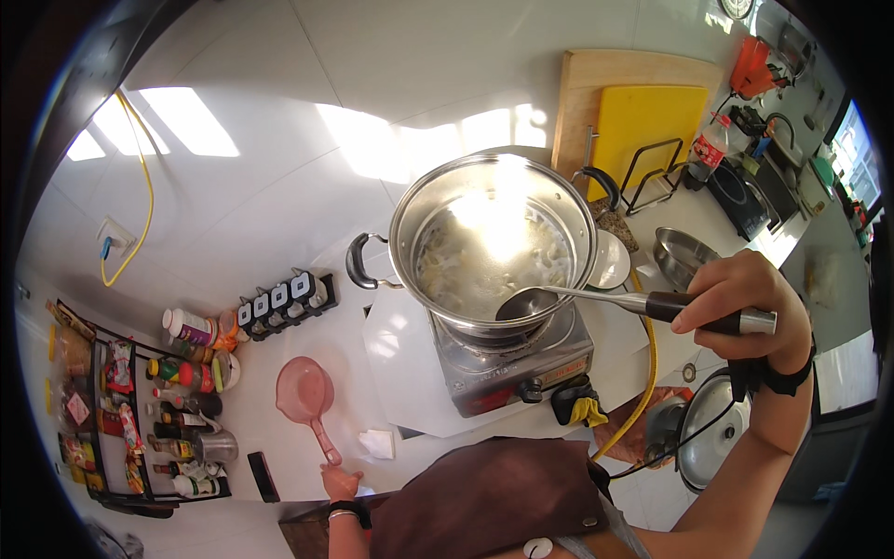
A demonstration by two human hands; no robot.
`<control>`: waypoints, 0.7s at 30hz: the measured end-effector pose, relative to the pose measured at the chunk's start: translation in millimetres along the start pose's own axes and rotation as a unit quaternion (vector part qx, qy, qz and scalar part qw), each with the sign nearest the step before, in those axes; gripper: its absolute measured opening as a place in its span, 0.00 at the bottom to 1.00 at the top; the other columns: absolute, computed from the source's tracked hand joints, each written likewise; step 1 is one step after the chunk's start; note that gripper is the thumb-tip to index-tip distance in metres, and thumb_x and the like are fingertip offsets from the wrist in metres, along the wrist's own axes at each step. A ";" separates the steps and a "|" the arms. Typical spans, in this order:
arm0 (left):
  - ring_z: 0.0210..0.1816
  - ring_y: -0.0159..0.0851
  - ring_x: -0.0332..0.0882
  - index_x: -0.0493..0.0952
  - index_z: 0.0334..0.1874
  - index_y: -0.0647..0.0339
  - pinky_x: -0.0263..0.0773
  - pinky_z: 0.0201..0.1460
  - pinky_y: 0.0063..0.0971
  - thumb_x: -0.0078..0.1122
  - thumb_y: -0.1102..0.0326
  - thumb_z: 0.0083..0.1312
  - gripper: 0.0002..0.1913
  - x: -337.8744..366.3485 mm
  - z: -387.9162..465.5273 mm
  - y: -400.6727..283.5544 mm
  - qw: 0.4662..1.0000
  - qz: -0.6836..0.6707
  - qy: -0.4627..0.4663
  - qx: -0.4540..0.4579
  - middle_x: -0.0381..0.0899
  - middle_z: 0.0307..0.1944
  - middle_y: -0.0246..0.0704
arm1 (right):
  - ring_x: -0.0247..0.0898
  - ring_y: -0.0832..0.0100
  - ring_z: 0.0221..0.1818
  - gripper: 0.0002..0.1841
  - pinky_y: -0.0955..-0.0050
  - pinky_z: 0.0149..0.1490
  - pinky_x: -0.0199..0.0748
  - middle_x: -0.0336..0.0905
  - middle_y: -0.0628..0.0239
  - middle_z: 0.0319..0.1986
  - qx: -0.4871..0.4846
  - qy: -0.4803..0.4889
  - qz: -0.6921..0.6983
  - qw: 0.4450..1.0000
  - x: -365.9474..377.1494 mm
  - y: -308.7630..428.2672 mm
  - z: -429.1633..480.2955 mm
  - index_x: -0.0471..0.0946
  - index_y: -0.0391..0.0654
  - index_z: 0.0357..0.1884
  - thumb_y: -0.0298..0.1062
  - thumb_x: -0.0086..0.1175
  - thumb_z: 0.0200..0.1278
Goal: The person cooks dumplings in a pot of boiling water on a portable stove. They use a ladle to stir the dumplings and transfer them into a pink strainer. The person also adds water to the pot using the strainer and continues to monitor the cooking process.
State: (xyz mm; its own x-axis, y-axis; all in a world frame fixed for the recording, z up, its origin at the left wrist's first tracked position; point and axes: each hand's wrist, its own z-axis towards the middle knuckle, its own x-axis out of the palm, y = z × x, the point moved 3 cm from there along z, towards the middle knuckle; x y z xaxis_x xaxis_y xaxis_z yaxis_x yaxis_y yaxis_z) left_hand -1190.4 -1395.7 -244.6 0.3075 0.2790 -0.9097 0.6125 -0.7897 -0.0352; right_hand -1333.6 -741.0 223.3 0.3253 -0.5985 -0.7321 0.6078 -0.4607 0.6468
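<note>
A large two-handled stainless steel pot (493, 237) stands on a single-burner gas stove (517, 370), holding cloudy liquid with pale pieces of food. My right hand (747, 304) grips the dark handle of a metal ladle (614, 297); the ladle's bowl is inside the pot near its front rim. Down at the counter's front edge, my left hand (340, 482) is at the handle end of a pink plastic dipper (305, 391), which rests on the white counter. Glare hides part of the pot's contents. A folded white cloth or tissue (377, 444) lies between the dipper and the stove.
Left are a seasoning-box rack (286, 304), bottles and jars on a black rack (98, 412), and a phone (262, 477). Cutting boards (649, 133), a cola bottle (708, 150) and a steel bowl (681, 251) stand right. A yellow hose (651, 363) hangs beside the stove, near a large lid (712, 430).
</note>
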 end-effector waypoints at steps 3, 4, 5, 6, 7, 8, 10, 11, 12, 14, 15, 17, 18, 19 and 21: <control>0.69 0.60 0.64 0.61 0.67 0.83 0.59 0.75 0.37 0.78 0.48 0.45 0.55 -0.2 0.8 0.4 1.000 -0.008 0.006 -0.004 0.60 0.69 0.66 | 0.75 0.65 0.25 0.17 0.72 0.28 0.66 0.81 0.59 0.28 -0.012 0.020 0.012 1.000 2.4 -4.3 5.4 0.85 0.41 0.44 0.20 0.63 0.48; 0.69 0.60 0.64 0.61 0.67 0.83 0.59 0.74 0.37 0.78 0.48 0.45 0.55 0.1 1.0 0.8 1.000 -0.009 0.007 -0.004 0.60 0.69 0.66 | 0.75 0.65 0.25 0.17 0.72 0.29 0.66 0.81 0.59 0.28 -0.017 0.025 0.013 0.999 4.2 -5.6 7.1 0.85 0.40 0.44 0.19 0.63 0.49; 0.69 0.60 0.64 0.61 0.67 0.83 0.59 0.74 0.37 0.78 0.48 0.45 0.55 0.5 1.5 1.2 1.000 -0.011 0.008 -0.005 0.60 0.69 0.66 | 0.75 0.66 0.25 0.17 0.72 0.29 0.67 0.81 0.59 0.28 -0.015 0.026 0.019 0.999 6.5 -7.3 8.6 0.85 0.40 0.44 0.19 0.63 0.49; 0.69 0.60 0.64 0.61 0.67 0.83 0.60 0.74 0.37 0.78 0.48 0.45 0.55 0.9 1.9 1.4 1.000 -0.006 0.006 -0.002 0.60 0.69 0.66 | 0.75 0.67 0.26 0.17 0.72 0.30 0.67 0.81 0.60 0.28 -0.013 0.028 0.024 0.999 9.0 -9.2 10.0 0.85 0.40 0.44 0.19 0.63 0.49; 0.69 0.60 0.64 0.61 0.67 0.83 0.60 0.74 0.37 0.79 0.48 0.44 0.55 1.4 2.2 1.6 1.000 -0.001 0.004 0.002 0.60 0.69 0.66 | 0.75 0.67 0.26 0.17 0.72 0.30 0.68 0.81 0.61 0.28 -0.011 0.027 0.037 0.999 11.4 -11.3 11.5 0.85 0.40 0.44 0.19 0.63 0.49; 0.68 0.60 0.65 0.61 0.67 0.83 0.60 0.74 0.37 0.79 0.48 0.44 0.55 1.9 2.7 1.7 1.000 0.004 0.001 0.005 0.60 0.69 0.66 | 0.75 0.68 0.26 0.17 0.72 0.31 0.68 0.81 0.61 0.28 -0.013 0.023 0.032 0.999 14.6 -13.2 12.8 0.85 0.40 0.44 0.20 0.63 0.49; 0.68 0.60 0.65 0.60 0.68 0.83 0.60 0.74 0.37 0.79 0.48 0.44 0.56 2.8 3.8 2.7 1.000 0.001 0.002 -0.001 0.60 0.69 0.66 | 0.75 0.68 0.27 0.16 0.72 0.32 0.69 0.81 0.62 0.28 -0.016 0.014 0.042 0.999 21.2 -16.9 14.8 0.85 0.40 0.44 0.20 0.63 0.50; 0.68 0.60 0.65 0.60 0.68 0.83 0.60 0.74 0.37 0.79 0.48 0.43 0.56 3.1 4.3 3.1 1.000 -0.001 0.002 -0.004 0.60 0.69 0.66 | 0.75 0.68 0.28 0.16 0.73 0.33 0.70 0.82 0.62 0.28 -0.017 0.011 0.037 0.999 24.2 -18.8 15.6 0.85 0.41 0.44 0.20 0.63 0.50; 0.68 0.60 0.65 0.60 0.68 0.83 0.60 0.74 0.37 0.79 0.49 0.43 0.56 3.4 4.8 3.2 1.000 0.002 0.005 -0.003 0.60 0.68 0.66 | 0.76 0.67 0.28 0.16 0.73 0.34 0.70 0.82 0.62 0.29 -0.015 0.010 0.038 0.999 27.0 -20.8 16.5 0.85 0.41 0.44 0.20 0.63 0.50; 0.68 0.60 0.65 0.59 0.68 0.83 0.60 0.74 0.36 0.80 0.49 0.43 0.57 4.1 5.7 3.4 1.000 0.008 0.011 0.000 0.60 0.68 0.66 | 0.76 0.66 0.29 0.16 0.72 0.35 0.71 0.82 0.62 0.30 -0.012 0.008 0.040 0.999 33.3 -24.6 18.4 0.85 0.41 0.45 0.21 0.64 0.51; 0.68 0.60 0.65 0.59 0.68 0.83 0.60 0.74 0.36 0.80 0.49 0.43 0.57 4.3 6.0 3.7 1.000 0.005 0.012 -0.001 0.60 0.68 0.65 | 0.77 0.66 0.30 0.16 0.72 0.36 0.72 0.82 0.62 0.30 -0.010 0.007 0.041 0.999 36.7 -26.7 19.5 0.85 0.41 0.45 0.20 0.64 0.51; 0.69 0.60 0.64 0.59 0.68 0.83 0.60 0.74 0.36 0.80 0.50 0.43 0.57 5.2 6.5 4.5 1.000 -0.001 0.014 -0.002 0.61 0.68 0.65 | 0.77 0.65 0.31 0.16 0.71 0.37 0.73 0.83 0.62 0.31 -0.008 -0.001 0.044 0.999 43.9 -30.4 21.4 0.85 0.42 0.45 0.20 0.64 0.52; 0.69 0.60 0.64 0.59 0.68 0.83 0.60 0.74 0.36 0.80 0.50 0.43 0.57 5.4 6.6 4.8 1.000 -0.003 0.008 -0.002 0.61 0.68 0.65 | 0.78 0.64 0.31 0.16 0.71 0.37 0.74 0.83 0.62 0.31 -0.008 -0.006 0.047 0.999 47.8 -32.2 22.0 0.85 0.42 0.46 0.20 0.64 0.52; 0.69 0.60 0.64 0.60 0.68 0.83 0.61 0.74 0.36 0.80 0.49 0.43 0.57 5.8 6.6 5.2 1.000 -0.005 0.001 -0.001 0.61 0.68 0.65 | 0.78 0.64 0.32 0.17 0.71 0.38 0.75 0.83 0.62 0.31 -0.008 -0.012 0.050 0.999 51.5 -34.1 22.6 0.85 0.43 0.46 0.20 0.64 0.52; 0.69 0.60 0.64 0.60 0.68 0.83 0.61 0.74 0.37 0.80 0.49 0.43 0.56 6.3 7.4 6.6 1.000 -0.009 -0.002 0.000 0.61 0.68 0.65 | 0.78 0.63 0.32 0.17 0.71 0.39 0.76 0.82 0.62 0.31 -0.009 -0.022 0.052 0.998 59.3 -38.7 24.2 0.85 0.43 0.46 0.21 0.64 0.52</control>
State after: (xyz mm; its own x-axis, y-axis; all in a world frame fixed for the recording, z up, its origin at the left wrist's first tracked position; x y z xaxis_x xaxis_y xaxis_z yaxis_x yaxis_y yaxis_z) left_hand -1189.8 -1403.1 -253.6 0.2928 0.2904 -0.9110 0.6176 -0.7848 -0.0517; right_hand -1355.4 -774.5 160.0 0.3560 -0.6704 -0.6510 0.5862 -0.3823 0.7143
